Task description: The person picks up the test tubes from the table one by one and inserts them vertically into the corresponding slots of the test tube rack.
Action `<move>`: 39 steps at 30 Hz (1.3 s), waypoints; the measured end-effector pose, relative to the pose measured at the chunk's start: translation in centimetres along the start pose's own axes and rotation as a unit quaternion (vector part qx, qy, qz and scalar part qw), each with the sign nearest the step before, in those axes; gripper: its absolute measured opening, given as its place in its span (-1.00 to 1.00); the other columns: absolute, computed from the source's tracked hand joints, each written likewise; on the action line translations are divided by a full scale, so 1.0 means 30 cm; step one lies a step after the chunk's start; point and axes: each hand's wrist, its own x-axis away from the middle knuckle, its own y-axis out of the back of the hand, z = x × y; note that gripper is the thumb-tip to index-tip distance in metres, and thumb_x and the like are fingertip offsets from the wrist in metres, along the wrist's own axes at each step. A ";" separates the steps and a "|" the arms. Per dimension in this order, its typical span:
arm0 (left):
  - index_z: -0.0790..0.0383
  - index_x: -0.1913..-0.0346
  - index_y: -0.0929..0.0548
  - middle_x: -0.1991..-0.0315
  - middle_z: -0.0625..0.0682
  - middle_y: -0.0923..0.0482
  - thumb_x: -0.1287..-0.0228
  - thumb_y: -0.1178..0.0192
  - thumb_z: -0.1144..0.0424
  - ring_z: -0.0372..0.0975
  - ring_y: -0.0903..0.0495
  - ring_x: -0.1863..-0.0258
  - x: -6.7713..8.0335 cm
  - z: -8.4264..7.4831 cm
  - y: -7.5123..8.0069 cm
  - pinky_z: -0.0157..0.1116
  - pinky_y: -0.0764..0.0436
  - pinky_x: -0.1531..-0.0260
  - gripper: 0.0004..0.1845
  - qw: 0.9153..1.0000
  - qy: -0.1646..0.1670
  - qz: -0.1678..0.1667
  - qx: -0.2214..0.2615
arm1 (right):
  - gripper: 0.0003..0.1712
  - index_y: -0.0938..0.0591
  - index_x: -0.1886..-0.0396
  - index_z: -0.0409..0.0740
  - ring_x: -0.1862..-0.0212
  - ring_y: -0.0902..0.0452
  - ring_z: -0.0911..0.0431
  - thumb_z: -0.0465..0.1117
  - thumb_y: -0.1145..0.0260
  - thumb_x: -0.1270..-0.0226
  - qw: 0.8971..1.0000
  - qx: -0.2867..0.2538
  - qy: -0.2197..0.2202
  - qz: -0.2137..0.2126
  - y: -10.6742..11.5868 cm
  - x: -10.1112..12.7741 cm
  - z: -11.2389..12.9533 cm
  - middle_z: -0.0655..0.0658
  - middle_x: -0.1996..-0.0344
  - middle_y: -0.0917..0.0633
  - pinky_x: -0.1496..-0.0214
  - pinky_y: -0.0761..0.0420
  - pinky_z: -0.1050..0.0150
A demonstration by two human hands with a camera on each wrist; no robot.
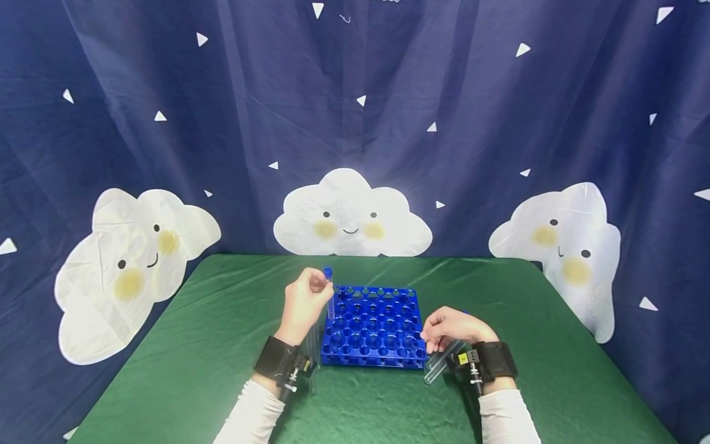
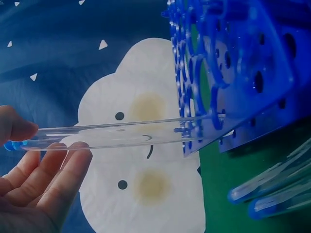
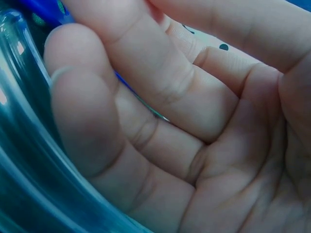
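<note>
My left hand (image 1: 304, 302) pinches a clear test tube (image 1: 331, 306) near its blue cap, between thumb and fingers. The tube stands nearly upright at the left side of a blue test tube rack (image 1: 373, 357). In the left wrist view, the rounded end of the test tube (image 2: 121, 135) reaches into a hole of the rack (image 2: 257, 73). At the rack's right edge is my right hand (image 1: 457, 327), fingers loosely bent and fingertips right at the rack. Its palm (image 3: 233, 155) shows nothing held; the thumb and index tips are out of the right wrist view.
Capped test tubes (image 1: 313, 351) lie on the green tabletop left of the rack. More clear test tubes (image 1: 436, 370) lie to its right, partly under my right hand. A dark blue curtain (image 1: 355, 123) with clouds hangs behind the table.
</note>
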 end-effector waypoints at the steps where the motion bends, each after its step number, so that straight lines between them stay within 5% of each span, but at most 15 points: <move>1: 0.17 0.32 -0.55 0.39 0.02 -0.72 -0.09 -0.34 0.29 -0.18 -0.71 0.37 0.003 0.001 -0.002 -0.22 -0.70 0.29 -0.84 1.000 0.000 0.003 -0.003 | -0.72 -0.62 0.39 -0.51 0.50 -0.62 0.19 -0.28 -0.26 -0.33 1.000 0.001 -0.001 -0.001 -0.001 -0.001 -0.002 -0.14 0.53 -0.76 0.41 -0.69 0.24; 27: 0.17 0.30 -0.55 0.38 0.03 -0.72 -0.10 -0.35 0.29 -0.17 -0.72 0.35 0.022 0.039 -0.024 -0.19 -0.72 0.25 -0.83 1.000 0.001 0.012 -0.003 | -0.69 -0.59 0.36 -0.56 0.50 -0.63 0.18 -0.27 -0.28 -0.31 1.000 -0.005 -0.017 -0.006 -0.001 -0.004 -0.003 -0.12 0.53 -0.76 0.39 -0.71 0.22; 39: 0.23 0.16 -0.58 0.21 0.11 -0.70 -0.11 -0.37 0.26 -0.11 -0.74 0.22 0.037 0.055 0.011 -0.21 -0.74 0.18 -0.75 0.998 0.034 0.049 0.029 | -0.69 -0.60 0.37 -0.54 0.50 -0.63 0.17 -0.27 -0.28 -0.31 1.000 0.000 -0.019 -0.010 -0.003 -0.001 0.001 -0.14 0.53 -0.75 0.39 -0.71 0.20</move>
